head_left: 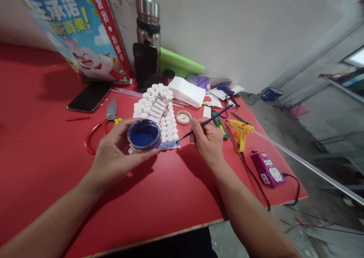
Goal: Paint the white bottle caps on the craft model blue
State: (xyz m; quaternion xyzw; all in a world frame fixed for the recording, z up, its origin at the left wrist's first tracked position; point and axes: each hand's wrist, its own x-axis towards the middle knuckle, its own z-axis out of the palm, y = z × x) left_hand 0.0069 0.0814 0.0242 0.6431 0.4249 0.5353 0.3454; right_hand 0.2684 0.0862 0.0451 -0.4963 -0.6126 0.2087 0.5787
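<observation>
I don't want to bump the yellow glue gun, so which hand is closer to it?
Right. Your right hand, holding the paintbrush, is left of the yellow glue gun; your left hand, gripping the paint jar, is farther left.

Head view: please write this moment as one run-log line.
left hand: holds jar of blue paint | right hand: holds paintbrush, tip at near edge of white model | model: some near pieces blue

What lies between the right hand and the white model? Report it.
Head view: the paintbrush reaches from the right hand to the white model; farther back lies a lid.
</observation>
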